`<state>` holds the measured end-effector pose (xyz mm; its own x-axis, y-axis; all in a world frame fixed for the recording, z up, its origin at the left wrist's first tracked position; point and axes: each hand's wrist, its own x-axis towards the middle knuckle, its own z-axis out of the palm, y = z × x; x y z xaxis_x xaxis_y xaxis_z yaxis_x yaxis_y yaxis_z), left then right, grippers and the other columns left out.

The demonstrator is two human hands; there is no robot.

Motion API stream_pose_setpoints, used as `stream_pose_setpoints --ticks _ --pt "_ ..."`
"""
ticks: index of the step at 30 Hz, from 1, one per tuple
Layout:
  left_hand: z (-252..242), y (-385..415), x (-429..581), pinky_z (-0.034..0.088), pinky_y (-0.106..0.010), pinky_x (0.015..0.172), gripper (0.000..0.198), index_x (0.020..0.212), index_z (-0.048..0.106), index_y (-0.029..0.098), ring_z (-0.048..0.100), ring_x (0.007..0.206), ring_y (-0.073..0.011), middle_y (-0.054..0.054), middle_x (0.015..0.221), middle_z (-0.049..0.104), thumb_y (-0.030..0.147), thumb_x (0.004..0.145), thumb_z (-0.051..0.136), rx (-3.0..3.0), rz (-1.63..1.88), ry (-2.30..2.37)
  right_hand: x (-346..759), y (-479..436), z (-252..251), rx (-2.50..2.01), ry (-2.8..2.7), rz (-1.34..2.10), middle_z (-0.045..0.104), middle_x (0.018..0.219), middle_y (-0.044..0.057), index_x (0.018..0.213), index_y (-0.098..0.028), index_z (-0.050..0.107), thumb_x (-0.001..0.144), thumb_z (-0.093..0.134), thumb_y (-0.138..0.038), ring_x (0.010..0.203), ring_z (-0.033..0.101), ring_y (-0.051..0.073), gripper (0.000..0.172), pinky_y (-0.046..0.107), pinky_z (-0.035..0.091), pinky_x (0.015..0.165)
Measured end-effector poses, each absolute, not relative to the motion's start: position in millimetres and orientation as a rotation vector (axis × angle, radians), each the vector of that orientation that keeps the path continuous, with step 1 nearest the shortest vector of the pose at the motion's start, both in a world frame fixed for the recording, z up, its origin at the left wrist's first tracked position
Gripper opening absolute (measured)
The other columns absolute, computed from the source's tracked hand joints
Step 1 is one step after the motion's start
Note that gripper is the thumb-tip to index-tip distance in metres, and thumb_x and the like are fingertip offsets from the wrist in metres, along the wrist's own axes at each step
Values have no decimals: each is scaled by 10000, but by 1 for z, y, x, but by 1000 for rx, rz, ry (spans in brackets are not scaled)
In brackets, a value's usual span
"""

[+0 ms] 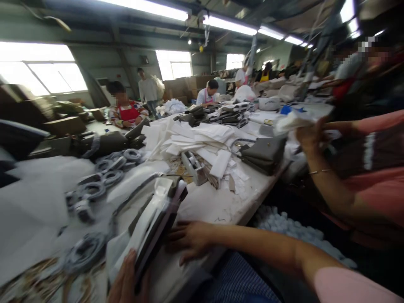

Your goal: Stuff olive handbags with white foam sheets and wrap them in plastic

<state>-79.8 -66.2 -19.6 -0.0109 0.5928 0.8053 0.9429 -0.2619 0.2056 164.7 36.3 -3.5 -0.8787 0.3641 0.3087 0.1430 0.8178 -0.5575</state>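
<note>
A dark grey-olive handbag (168, 214) with white wrapping over its side stands tilted on edge on the table in front of me. My left hand (126, 277) grips its near lower end, the fingers pressed along the white side; part of this hand is cut off by the frame. Just right of the bag, my right hand (191, 240) lies flat with fingers spread on the pale surface, fingertips close to the bag's base. Whether they touch it is unclear. A long strap (124, 200) curves along the bag's left side.
Rolls of grey strap (93, 189) lie left, with white sheets (34, 210) beside them. Beyond are a tape dispenser (194, 168), a pile of white paper strips (195, 136) and another dark bag (263, 153). A co-worker's hands (311, 134) hold white material at right.
</note>
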Motion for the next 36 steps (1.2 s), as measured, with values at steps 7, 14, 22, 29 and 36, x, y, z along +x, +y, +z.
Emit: stream_pose_setpoints --ticks 7,14,22,29,36 --pt "26 -68 -87 544 -330 931 635 1495 395 284 663 1119 -237 -65 1344 633 252 916 654 -1709 -1008 -1818 128 60 10 -396 -2586 784 445 1538 63 1438 -290 508 920 631 -409 1463 330 239 546 453 106 1230" --pt "39 -59 -89 512 -310 979 658 1472 431 269 652 1139 -225 -68 1321 647 228 878 710 -1738 -1040 -1670 120 56 -7 -766 -2541 662 539 1463 89 1407 -227 547 977 545 -426 1350 489 250 474 403 328 1166" --pt "50 -56 -90 521 -321 972 626 1458 449 259 650 1145 -228 -74 1297 658 246 885 700 -1727 -1091 -1668 108 123 9 -1303 -2420 639 691 1097 122 1112 -160 695 807 711 -186 963 667 260 306 347 526 819" --pt "55 -56 -97 534 -317 938 567 1432 487 256 662 1130 -235 -75 1294 661 310 901 678 -1675 -1146 -1739 80 167 12 -1088 -2445 721 716 905 64 852 -143 705 823 670 -157 839 669 202 47 340 531 809" --pt "62 -59 -95 508 -316 994 573 1424 495 224 647 1157 -224 -84 1305 653 268 889 695 -1700 -1212 -1679 72 154 4 -951 -2133 733 603 1365 126 1305 -177 595 721 567 -39 1267 545 284 600 460 450 1060"
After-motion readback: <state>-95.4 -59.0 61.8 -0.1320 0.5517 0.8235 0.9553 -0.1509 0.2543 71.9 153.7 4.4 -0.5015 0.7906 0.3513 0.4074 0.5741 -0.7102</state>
